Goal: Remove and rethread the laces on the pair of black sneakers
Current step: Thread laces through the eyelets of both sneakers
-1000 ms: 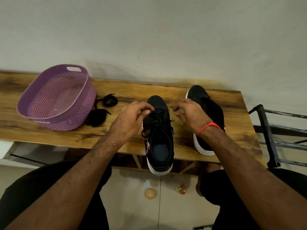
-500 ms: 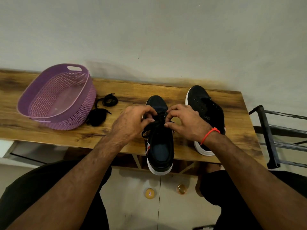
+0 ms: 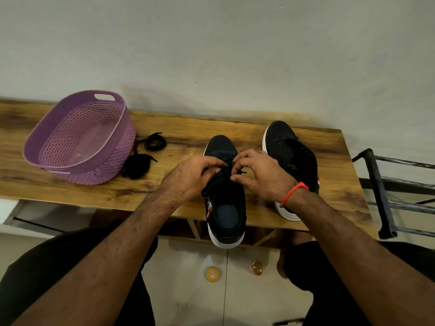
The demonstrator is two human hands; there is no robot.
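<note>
- Black lace (image 3: 226, 177) on the near sneaker (image 3: 227, 208), at the front edge of the wooden table (image 3: 179, 140): your left hand (image 3: 190, 177) and right hand (image 3: 256, 175) pinch it with curled fingers.
- You seem to be working this lace at its upper eyelets; whether loosening or tying, I cannot tell.
- Next, the unlaced sneaker (image 3: 292, 156) near the right edge will need the loose lace (image 3: 143, 154) beside the purple basket (image 3: 80, 137).

A wooden worktop (image 3: 179, 191) carried a purple basket (image 3: 80, 140) at nine o'clock, loose black laces (image 3: 143, 156) beside it, and two black sneakers: one (image 3: 227, 208) central, one (image 3: 292, 161) at three o'clock.
</note>
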